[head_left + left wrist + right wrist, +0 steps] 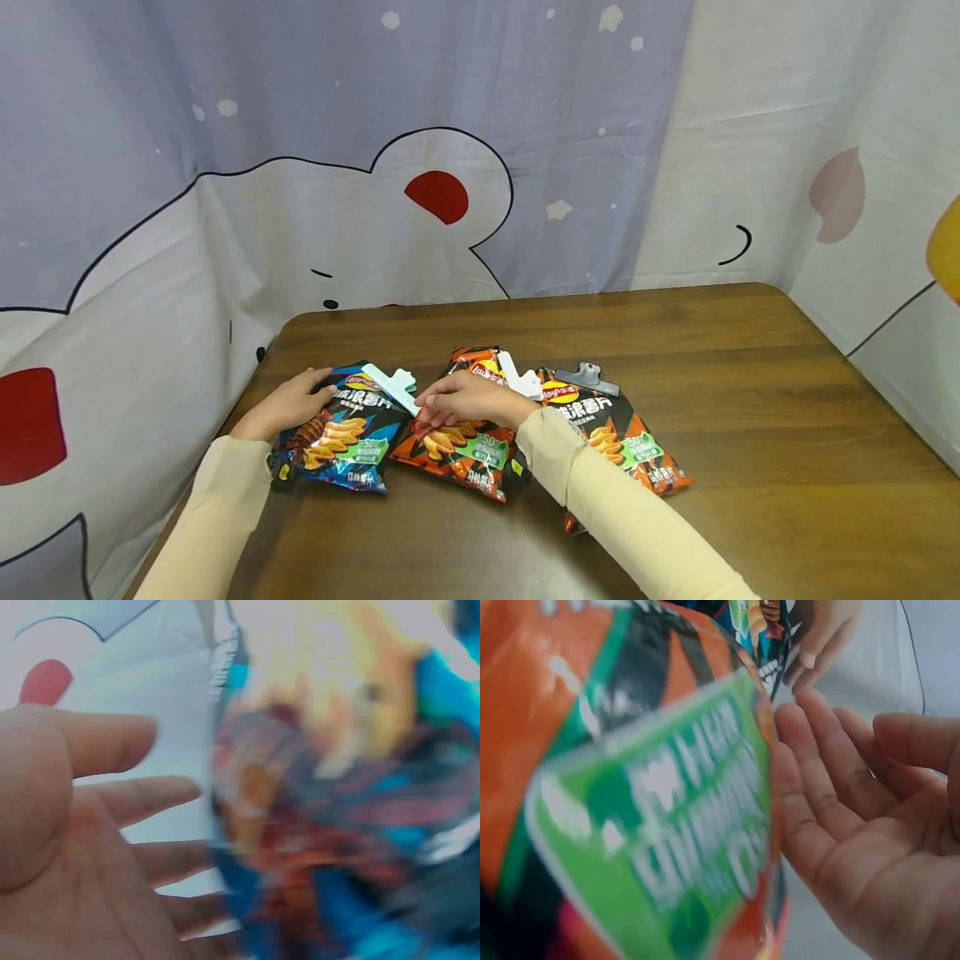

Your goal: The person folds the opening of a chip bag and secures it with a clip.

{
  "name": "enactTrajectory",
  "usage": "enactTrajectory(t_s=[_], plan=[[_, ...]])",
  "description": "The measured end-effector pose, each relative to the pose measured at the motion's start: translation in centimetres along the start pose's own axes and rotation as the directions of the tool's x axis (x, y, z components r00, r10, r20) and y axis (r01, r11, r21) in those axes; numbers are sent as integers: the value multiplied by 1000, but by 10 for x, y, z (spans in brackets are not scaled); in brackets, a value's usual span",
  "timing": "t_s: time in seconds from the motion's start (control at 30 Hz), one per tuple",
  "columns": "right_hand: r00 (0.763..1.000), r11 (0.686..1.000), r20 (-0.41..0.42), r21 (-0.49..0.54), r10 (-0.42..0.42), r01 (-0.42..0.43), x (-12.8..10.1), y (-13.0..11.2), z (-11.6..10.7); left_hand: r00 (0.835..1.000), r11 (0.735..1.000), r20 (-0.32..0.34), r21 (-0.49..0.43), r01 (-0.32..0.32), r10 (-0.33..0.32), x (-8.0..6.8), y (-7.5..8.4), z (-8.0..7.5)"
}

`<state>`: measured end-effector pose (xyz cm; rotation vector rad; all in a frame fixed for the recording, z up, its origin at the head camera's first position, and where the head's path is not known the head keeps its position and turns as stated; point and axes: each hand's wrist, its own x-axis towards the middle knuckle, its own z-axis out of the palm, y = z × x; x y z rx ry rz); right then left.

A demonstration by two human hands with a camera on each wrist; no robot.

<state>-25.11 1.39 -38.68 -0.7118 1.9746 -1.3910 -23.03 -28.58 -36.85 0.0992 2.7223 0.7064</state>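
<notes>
Three bags of chips lie in a row on the table. At the left is a blue bag of chips [348, 442] with a pale blue bag clip [392, 386] across its top. My left hand [294, 406] rests at its upper left edge; the left wrist view shows the fingers extended beside the bag. Over the middle orange bag of chips [480, 450] is my right hand [468, 395], its fingertips close to the pale blue clip's lower end. The right wrist view shows its thumb apart and nothing held. A white bag clip [517, 377] is on the middle bag.
At the right lies another orange-and-black bag of chips [600, 421] with a grey bag clip [588, 379] on its top, partly hidden by the right sleeve. The wooden table [765, 417] ends at a patterned curtain [570, 150] behind and on both sides.
</notes>
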Motion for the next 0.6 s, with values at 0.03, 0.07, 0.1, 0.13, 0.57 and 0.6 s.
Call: enactTrajectory(t_s=[0.03, 0.07, 0.1, 0.13, 0.57, 0.6], plan=[[1000, 999, 9, -32, -8, 9, -3, -1, -2, 1000, 999, -3, 37, -12, 13, -2, 4, -2], [1000, 998, 22, -59, -20, 21, -6, -3, -4, 1000, 997, -6, 72, -19, 19, -5, 7, -3], [999, 995, 32, -95, -27, 30, -9, -4, -7, 1000, 994, -16, 107, -23, 25, -7, 12, -4], [999, 991, 34, -132, -33, 37, -13, -6, -9, 999, 989, -29, 144, -27, 32, -10, 17, -6], [941, 847, -318, -527, -115, -75, -75, -18, -64, 928, 931, -307, 351, -97, 212, -30, 102, 6], [933, 838, -339, -539, -124, -84, -80, -18, -67, 919, 927, -326, 362, -95, 221, -29, 107, 10]])
